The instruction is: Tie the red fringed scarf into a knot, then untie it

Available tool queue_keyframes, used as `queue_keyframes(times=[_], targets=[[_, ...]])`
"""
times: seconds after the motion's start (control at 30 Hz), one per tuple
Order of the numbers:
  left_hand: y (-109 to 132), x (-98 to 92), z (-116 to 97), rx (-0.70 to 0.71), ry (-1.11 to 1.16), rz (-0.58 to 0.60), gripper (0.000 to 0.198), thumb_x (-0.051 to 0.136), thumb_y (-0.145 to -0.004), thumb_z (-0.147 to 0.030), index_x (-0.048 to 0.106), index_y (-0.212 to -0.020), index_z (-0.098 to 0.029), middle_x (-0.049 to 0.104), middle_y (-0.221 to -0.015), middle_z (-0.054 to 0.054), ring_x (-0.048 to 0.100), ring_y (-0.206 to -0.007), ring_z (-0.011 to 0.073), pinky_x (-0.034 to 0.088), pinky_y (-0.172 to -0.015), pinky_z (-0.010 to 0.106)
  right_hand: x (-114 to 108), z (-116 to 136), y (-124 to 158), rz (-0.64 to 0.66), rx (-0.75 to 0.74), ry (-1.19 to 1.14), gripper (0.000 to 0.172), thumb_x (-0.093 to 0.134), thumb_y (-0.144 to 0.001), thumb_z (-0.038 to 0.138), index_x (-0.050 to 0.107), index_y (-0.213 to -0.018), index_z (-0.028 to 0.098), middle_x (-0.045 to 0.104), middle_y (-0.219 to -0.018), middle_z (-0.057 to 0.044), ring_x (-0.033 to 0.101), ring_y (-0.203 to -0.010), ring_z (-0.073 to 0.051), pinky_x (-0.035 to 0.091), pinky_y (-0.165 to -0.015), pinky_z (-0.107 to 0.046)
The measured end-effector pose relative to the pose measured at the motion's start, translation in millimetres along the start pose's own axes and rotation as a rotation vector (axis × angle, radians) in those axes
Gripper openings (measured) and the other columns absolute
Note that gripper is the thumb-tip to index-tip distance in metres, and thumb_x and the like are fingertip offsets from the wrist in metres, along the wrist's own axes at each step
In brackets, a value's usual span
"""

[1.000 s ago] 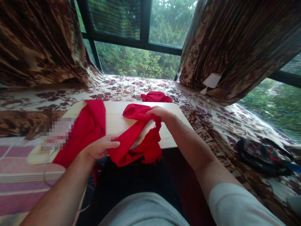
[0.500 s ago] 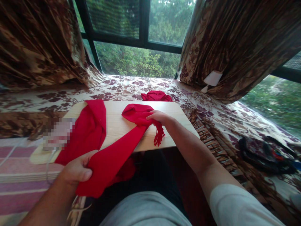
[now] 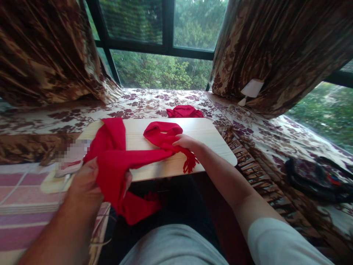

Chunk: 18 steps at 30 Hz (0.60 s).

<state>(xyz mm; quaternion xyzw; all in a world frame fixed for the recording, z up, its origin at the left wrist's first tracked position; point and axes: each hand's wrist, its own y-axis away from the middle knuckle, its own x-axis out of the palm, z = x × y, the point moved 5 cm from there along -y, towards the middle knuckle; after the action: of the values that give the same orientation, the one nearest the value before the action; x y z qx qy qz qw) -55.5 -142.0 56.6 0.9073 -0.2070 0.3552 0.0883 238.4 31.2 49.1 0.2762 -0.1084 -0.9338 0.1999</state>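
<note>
Nearest the camera, a person's left hand (image 3: 87, 180) is gripping the broad part of a long red fabric scarf (image 3: 143, 157), w/ its loose folds drooping toward a dark-clad lap (image 3: 182, 209). In the last half sec., that hand is rising, and the strip, slanting down toward the lap in the prev. frame, is now running almost level along the front of a pale wood-grain counter w/ rounded corners (image 3: 215, 143). Atop the counter, the right hand (image 3: 188, 142) is staying put, pinching the scarf's gathered part, w/ red stringy fringe (image 3: 189, 162) spilling just beside it. Just beyond, the scarf's red loop (image 3: 176, 129) is newly showing a small gap; the right hand is apparently anchoring it while the left is drawing out the length b/w them. At left, the strip is crossing before a folded red cloth (image 3: 111, 130); whether they're joined, can't tell. Farther off, a crumpled red bundle (image 3: 184, 111) is resting past the counter's far edge, on white-and-maroon floral fabric (image 3: 143, 99).
</note>
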Motion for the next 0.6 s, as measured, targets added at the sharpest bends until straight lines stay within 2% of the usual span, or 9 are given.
queue_keyframes(times=[0.07,0.13,0.23,0.3,0.37,0.4,0.5,0.57,0.6], targets=[[-24.0,23.1,-17.4,0.112,-0.039,0.057,0.032,0.07,-0.079,-0.038,0.074,-0.104,-0.02,0.076,-0.089,0.011,0.071,-0.061,0.0307,0.059,-0.043,0.037,0.3,1.5,2.3,-0.014,-0.027,0.091,0.02,0.069,-0.071,0.012,0.068,-0.091,0.015,0.071,-0.075,-0.002,0.061,-0.058,-0.013,0.043,-0.049,-0.02],[-49.8,48.7,-36.1,0.207,-0.02,0.017,0.032,0.054,-0.09,-0.038,0.074,-0.108,-0.019,0.076,-0.097,0.011,0.067,-0.052,0.0227,0.056,-0.041,0.033,0.0,1.6,4.3,-0.035,-0.047,0.154,0.025,0.07,-0.07,0.013,0.067,-0.095,0.016,0.072,-0.078,-0.002,0.062,-0.06,-0.014,0.043,-0.049,-0.02],[-91.4,76.0,-58.2,0.246,0.057,-0.107,0.044,0.039,-0.098,-0.042,0.064,-0.129,-0.024,0.071,-0.119,0.011,0.069,-0.062,0.02,0.053,-0.043,0.027,1.2,-1.0,6.2,-0.056,-0.094,0.171,0.027,0.07,-0.072,0.016,0.066,-0.098,0.016,0.072,-0.082,-0.002,0.063,-0.062,-0.014,0.043,-0.05,-0.021],[-122.5,79.3,-65.7,0.238,0.079,-0.158,0.047,0.036,-0.1,-0.044,0.059,-0.136,-0.024,0.07,-0.12,0.011,0.071,-0.071,0.0188,0.054,-0.048,0.025,3.4,-4.2,6.8,-0.064,-0.116,0.152,0.025,0.069,-0.073,0.018,0.065,-0.098,0.016,0.072,-0.084,-0.002,0.063,-0.065,-0.015,0.043,-0.051,-0.021],[-156.6,68.9,-63.5,0.203,0.087,-0.196,0.047,0.036,-0.1,-0.042,0.059,-0.134,-0.019,0.071,-0.114,0.01,0.072,-0.08,0.0194,0.058,-0.06,0.027,5.1,-7.4,7.3,-0.088,-0.12,0.126,0.026,0.069,-0.074,0.02,0.065,-0.099,0.016,0.072,-0.086,-0.002,0.064,-0.068,-0.015,0.044,-0.053,-0.021],[-172.6,56.6,-59.2,0.195,0.099,-0.279,0.045,0.035,-0.101,-0.038,0.06,-0.129,-0.015,0.073,-0.105,0.011,0.072,-0.078,0.02,0.059,-0.062,0.029,5.8,-8.4,7.6,-0.101,-0.119,0.109,0.026,0.068,-0.074,0.02,0.064,-0.099,0.016,0.072,-0.087,-0.001,0.064,-0.069,-0.015,0.045,-0.054,-0.021],[-206.7,9.2,-35.7,0.188,0.173,-0.638,0.037,0.035,-0.097,-0.024,0.064,-0.113,-0.007,0.069,-0.074,0.009,0.07,-0.065,0.021,0.059,-0.06,0.03,7.6,-9.5,8.3,-0.111,-0.109,0.095,0.024,0.067,-0.075,0.019,0.065,-0.098,0.017,0.073,-0.089,-0.001,0.065,-0.072,-0.014,0.046,-0.057,-0.021],[-217.6,-15.5,-17.4,0.144,0.173,-0.775,0.029,0.042,-0.093,-0.02,0.065,-0.106,-0.008,0.066,-0.066,0.008,0.068,-0.061,0.0211,0.059,-0.057,0.029,6.7,-9.5,8.5,-0.119,-0.098,0.131,0.022,0.068,-0.074,0.02,0.066,-0.096,0.017,0.073,-0.091,-0.002,0.066,-0.074,-0.015,0.046,-0.059,-0.021],[-220.0,-24.4,-11.8,0.155,0.149,-0.798,0.026,0.046,-0.09,-0.018,0.065,-0.104,-0.008,0.066,-0.065,0.007,0.067,-0.059,0.0201,0.058,-0.056,0.027,5.6,-9.3,8.5,-0.124,-0.1,0.153,0.022,0.069,-0.074,0.021,0.066,-0.096,0.017,0.073,-0.093,-0.002,0.066,-0.075,-0.015,0.046,-0.06,-0.021]])
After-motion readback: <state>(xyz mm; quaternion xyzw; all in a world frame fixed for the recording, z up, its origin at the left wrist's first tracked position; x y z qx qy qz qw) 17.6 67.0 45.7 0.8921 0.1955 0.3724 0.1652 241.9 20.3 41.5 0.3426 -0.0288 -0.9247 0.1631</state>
